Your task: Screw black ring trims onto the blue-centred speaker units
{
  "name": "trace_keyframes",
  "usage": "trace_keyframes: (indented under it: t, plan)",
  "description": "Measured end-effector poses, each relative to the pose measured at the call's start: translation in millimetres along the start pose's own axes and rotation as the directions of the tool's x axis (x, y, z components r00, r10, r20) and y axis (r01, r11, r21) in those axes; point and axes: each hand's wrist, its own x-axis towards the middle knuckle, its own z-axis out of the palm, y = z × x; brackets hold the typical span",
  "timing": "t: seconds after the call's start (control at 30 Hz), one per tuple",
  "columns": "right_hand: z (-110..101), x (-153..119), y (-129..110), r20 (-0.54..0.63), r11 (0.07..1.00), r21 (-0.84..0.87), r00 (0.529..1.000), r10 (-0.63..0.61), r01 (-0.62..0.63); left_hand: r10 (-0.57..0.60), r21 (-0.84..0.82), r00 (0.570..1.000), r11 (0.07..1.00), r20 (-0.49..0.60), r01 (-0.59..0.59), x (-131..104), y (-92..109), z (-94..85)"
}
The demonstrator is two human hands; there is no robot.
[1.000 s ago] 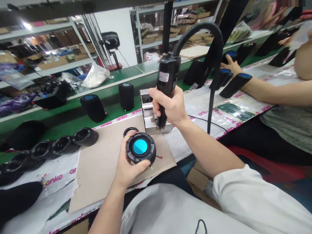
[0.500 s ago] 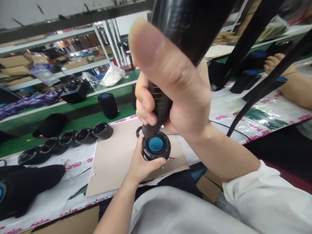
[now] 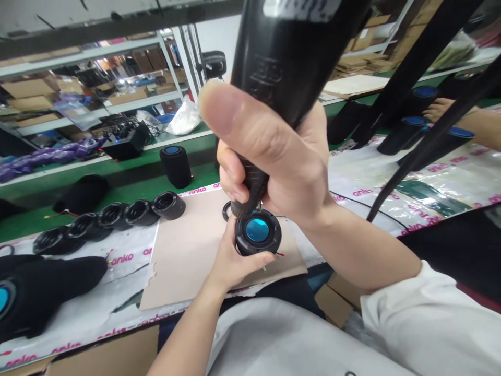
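Note:
My right hand (image 3: 289,162) is wrapped round a black electric screwdriver (image 3: 289,62), its thumb lying along the casing and its nose pointing down. Below it, my left hand (image 3: 230,266) grips a round black speaker (image 3: 271,244) with a shiny blue disc in its face. The screwdriver's nose is over the speaker's far-left rim; its tip is hidden, so I cannot tell whether it touches. A short red-ended wire (image 3: 280,254) sticks out at the speaker's right. Just behind the speaker, a black ring (image 3: 227,210) lies on the cardboard sheet (image 3: 188,250).
Several black hollow housings (image 3: 168,205) lie in a row at the left. A cloth-covered speaker (image 3: 175,167) stands behind the cardboard. Nearer left lies black fabric (image 3: 58,287) around another blue-faced speaker. At the right, a black post (image 3: 410,78) slants past another person's hand (image 3: 442,108) and several speakers.
The view has shifted slightly, and the screwdriver and right hand appear lower in it. The speaker sits a little further right in view. Both hands keep their hold.

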Motion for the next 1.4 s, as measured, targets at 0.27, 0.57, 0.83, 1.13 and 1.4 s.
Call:
trace_keyframes:
  t: [0.27, 0.57, 0.83, 1.13, 1.4]
  plan:
    - [4, 2, -3, -0.026, 0.995, 0.088, 0.998, -0.049, 0.051, 0.035, 0.015, 0.999, 0.999, 0.01, -0.036, 3, 0, -1.3]
    - [8, 2, -15, 0.075, 0.972, -0.018, 0.969, 0.234, -0.233, 0.057, 0.041, 0.998, 0.998, -0.002, -0.057, -1, -2, -0.3]
    - [15, 0, -6, 0.074, 0.977, 0.026, 0.975, 0.211, -0.213, 0.024, 0.043, 0.999, 0.999, -0.048, -0.022, -3, -5, 1.9]
    - [12, 1, 1, 0.128, 0.986, 0.034, 0.979, 0.156, -0.161, 0.017, 0.009, 1.0, 1.0, -0.022, -0.017, -4, -5, 1.2]
    - [14, 0, 7, 0.186, 0.996, 0.052, 0.981, 0.064, -0.075, -0.066, 0.074, 0.998, 0.995, 0.022, 0.065, -16, -19, 2.3]
